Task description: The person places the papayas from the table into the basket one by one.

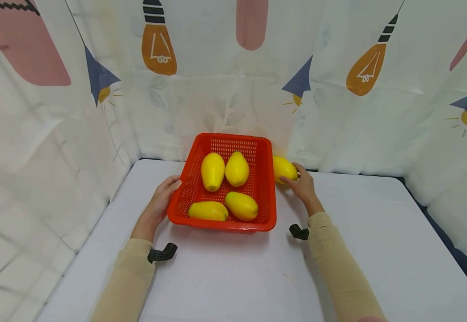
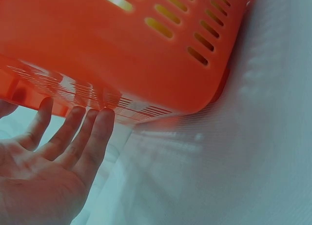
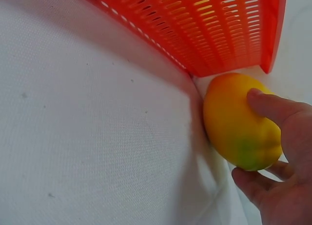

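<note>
A red plastic basket (image 1: 271, 197) with slotted walls stands toward the back of the table. Inside it lie several yellow papayas (image 1: 213, 171). My left hand (image 1: 163, 199) holds the basket's left side, its thumb at the rim and its fingertips (image 2: 106, 118) against the outer wall. Just outside the basket's right wall, my right hand (image 1: 303, 188) grips another papaya (image 1: 283, 169) between thumb and fingers. In the right wrist view this papaya (image 3: 236, 120) shows a greenish patch near the fingers and sits right by the basket's corner.
A white cloth covers the table (image 1: 225, 277). Behind it hangs a pale curtain (image 1: 217, 103) printed with lamps and bulbs, close to the basket's far side. More curtain encloses the left and right. A dark edge (image 1: 439, 228) runs along the table's right side.
</note>
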A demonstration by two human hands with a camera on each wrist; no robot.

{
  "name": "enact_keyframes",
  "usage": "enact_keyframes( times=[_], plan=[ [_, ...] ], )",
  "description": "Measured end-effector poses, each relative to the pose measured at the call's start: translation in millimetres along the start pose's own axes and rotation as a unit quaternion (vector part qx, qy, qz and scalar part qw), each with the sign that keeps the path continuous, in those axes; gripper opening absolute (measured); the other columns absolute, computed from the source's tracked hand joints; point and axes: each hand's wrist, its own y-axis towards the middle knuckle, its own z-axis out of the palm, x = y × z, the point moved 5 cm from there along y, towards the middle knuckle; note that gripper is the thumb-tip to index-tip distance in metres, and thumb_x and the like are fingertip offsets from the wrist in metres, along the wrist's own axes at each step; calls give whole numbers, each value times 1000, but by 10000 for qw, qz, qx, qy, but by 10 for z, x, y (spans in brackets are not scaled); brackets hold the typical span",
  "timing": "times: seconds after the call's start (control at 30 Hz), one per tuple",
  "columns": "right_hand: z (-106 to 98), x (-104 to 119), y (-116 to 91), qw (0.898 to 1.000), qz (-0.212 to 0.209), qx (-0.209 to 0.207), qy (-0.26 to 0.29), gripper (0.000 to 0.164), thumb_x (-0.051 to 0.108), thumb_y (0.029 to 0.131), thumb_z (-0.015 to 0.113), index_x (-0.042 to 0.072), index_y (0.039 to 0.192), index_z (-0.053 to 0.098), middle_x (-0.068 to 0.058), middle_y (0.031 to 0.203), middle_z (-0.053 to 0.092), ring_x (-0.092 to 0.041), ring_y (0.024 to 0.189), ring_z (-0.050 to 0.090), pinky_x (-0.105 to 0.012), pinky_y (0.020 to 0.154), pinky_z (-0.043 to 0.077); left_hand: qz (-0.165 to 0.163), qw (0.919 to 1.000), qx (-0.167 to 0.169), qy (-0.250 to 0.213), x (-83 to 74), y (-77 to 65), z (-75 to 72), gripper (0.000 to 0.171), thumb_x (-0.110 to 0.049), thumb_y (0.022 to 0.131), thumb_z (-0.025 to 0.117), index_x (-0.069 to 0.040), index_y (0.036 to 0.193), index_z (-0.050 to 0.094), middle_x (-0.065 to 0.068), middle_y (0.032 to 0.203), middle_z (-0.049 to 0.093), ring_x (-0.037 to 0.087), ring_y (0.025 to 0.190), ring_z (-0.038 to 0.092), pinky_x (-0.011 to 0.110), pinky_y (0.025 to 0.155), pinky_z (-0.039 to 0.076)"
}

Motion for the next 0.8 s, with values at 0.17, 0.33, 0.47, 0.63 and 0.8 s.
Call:
enact_keyframes(
  times=[0.17,0.33,0.47,0.63,0.8],
  plan=[
    [-15,-3,-18,9999,-7,-91,63,75,37,87,70,14,149,34,-15,152,38,-39,132,42,-51,108,40,8,10000,20,9,4,6,0,33,-38,101,48,-15,124,50,-4,112,55,7,98,56,17,84,51],
    [-16,-18,-32,9999,85,-129,60,75,38,88,70,15,149,34,-12,152,38,-38,131,43,-50,108,40,9,10000,39,-71,0,7,8,31,-36,101,48,-14,123,51,-4,110,56,7,97,57,17,83,51],
    [-23,-12,-48,9998,107,-156,69,76,39,88,70,15,149,33,-12,153,38,-37,132,42,-50,108,40,27,9999,47,-93,-16,0,18,31,-36,101,48,-13,123,50,-4,108,57,7,95,57,17,82,52],
    [-41,23,-89,9997,65,-192,135,76,40,87,70,15,149,34,-13,153,38,-38,133,42,-50,107,41,18,9999,25,-106,-21,-5,12,36,-36,101,48,-10,125,48,-5,107,57,7,95,57,17,82,51],
    [-75,64,-127,9995,-11,-261,150,76,42,87,70,15,149,35,-13,153,37,-39,132,43,-51,102,45,14,9999,38,-105,-17,-5,8,36,-36,101,48,-10,126,48,-6,108,57,6,96,57,17,83,51]
  ],
)
